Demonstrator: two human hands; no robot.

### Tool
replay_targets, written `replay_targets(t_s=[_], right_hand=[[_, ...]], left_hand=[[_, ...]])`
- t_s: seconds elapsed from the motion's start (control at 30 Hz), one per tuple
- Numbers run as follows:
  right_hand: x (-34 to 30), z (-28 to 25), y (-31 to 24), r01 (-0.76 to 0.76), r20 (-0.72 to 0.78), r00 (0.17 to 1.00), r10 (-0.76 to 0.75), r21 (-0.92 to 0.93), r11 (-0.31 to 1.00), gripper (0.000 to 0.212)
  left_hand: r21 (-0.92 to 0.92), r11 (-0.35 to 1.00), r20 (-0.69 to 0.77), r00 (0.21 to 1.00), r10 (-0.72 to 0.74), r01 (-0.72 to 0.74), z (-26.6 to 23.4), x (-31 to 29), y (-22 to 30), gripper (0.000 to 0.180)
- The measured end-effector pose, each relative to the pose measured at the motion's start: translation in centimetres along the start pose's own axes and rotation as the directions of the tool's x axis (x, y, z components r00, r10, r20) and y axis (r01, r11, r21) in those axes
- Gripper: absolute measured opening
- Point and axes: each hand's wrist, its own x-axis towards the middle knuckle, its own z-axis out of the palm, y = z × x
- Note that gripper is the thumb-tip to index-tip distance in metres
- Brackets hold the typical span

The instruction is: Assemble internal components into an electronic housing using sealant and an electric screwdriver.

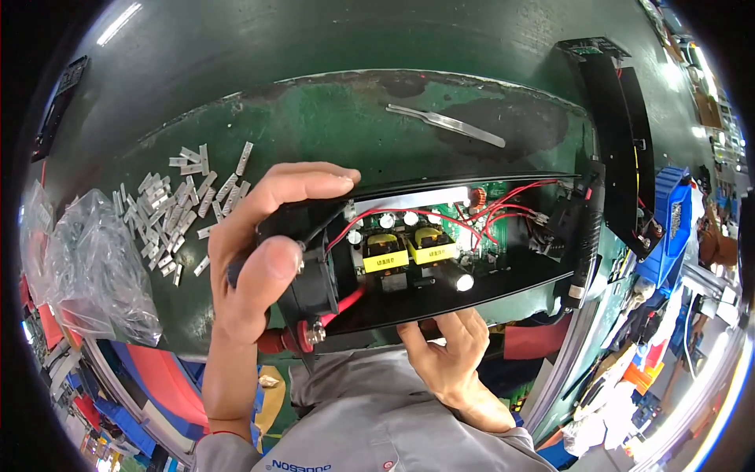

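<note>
An open black power inverter [503, 293] is tilted up in front of me. Inside its case are a green circuit board [491, 244], two yellow-wrapped transformers [385, 256], several capacitors and red wires [425, 211]. My left hand [240, 267] is closed around the left end, by the black fan [311, 287] and the red terminal [299, 337], fingers along the far side. Against the lower near side my right hand [448, 354] presses with bent fingers, their tips partly hidden under the case. A black end panel [588, 244] stands at the right end.
Metal tweezers [448, 124] lie beyond the inverter on the green table [314, 110]. Small metal strips [169, 208] are heaped at left, beside a clear plastic bag [98, 271]. Another black case [621, 141] and a blue bin [667, 220] stand at right.
</note>
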Motion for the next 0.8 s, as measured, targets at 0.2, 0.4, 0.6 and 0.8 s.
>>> replay_targets(t_s=[0.2,0.4,0.6,0.8], right_hand=[[-0.6,-0.8,-0.3,-0.142,-0.017,0.990,0.142,-0.021,0.990,0.025],[-0.9,-0.7,-0.2,-0.218,-0.068,0.974,0.218,0.009,0.976,0.026],[-1.0,-0.5,0.1,-0.190,-0.099,0.976,0.195,0.051,0.980,0.026],[-0.9,-0.5,-0.1,-0.222,-0.095,0.969,0.229,0.076,0.972,0.026]], left_hand=[[-0.007,0.998,-0.041,0.997,-0.065,0.065,0.5,-0.1,0.2,0.071],[0.004,0.993,-0.139,0.983,-0.118,0.120,1.4,-0.5,0.8,0.073],[0.004,0.998,-0.074,0.995,-0.062,0.062,0.7,-0.2,0.2,0.070],[0.020,0.998,-0.080,0.996,-0.051,0.053,0.6,-0.3,0.3,0.067]])
